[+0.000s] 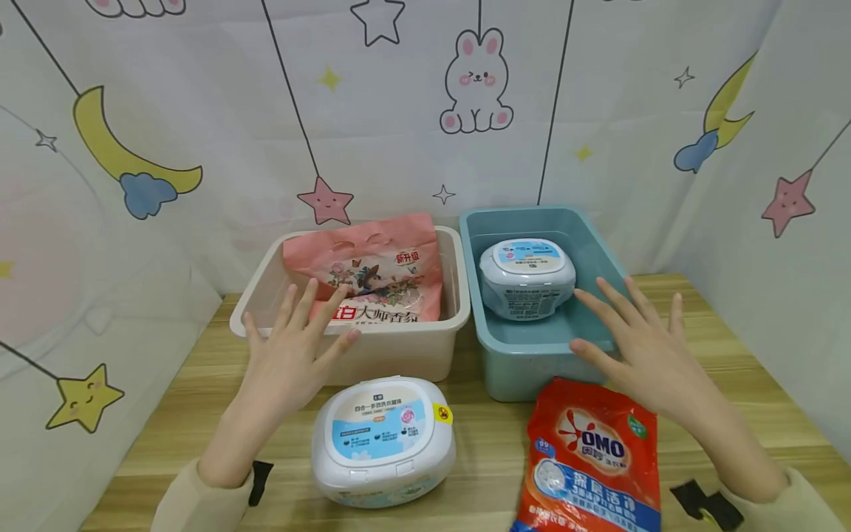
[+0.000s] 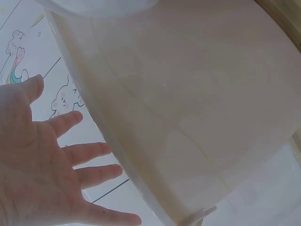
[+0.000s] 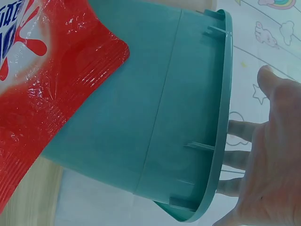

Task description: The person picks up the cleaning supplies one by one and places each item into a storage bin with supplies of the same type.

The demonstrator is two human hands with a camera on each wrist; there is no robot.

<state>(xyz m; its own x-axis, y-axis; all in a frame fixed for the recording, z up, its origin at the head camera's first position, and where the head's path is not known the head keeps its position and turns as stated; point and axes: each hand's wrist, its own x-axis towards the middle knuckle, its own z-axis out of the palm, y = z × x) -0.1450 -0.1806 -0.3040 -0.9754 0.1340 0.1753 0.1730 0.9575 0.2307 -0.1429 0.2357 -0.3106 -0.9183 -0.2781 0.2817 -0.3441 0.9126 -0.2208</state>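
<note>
My left hand [image 1: 289, 358], fingers spread, hovers near the front left of a cream plastic bin [image 1: 392, 362]. Its fingertips overlap the rim in the head view. A pink laundry detergent bag [image 1: 372, 270] leans inside that bin. On the right, my right hand [image 1: 648, 358] spreads its fingers by the front right corner of a teal bin [image 1: 525, 369], which holds a white laundry pod box [image 1: 528, 277]. Each wrist view shows the palm beside a bin's rim, the left hand [image 2: 42, 160] and the right hand [image 3: 273, 155] both gripping nothing.
A second white laundry pod box [image 1: 382, 443] stands on the wooden table [image 1: 485, 458] before the cream bin. A red OMO detergent bag [image 1: 592, 458] leans against the teal bin's front. Behind the bins hangs a white cloth [image 1: 399, 111] printed with rabbits, stars and moons.
</note>
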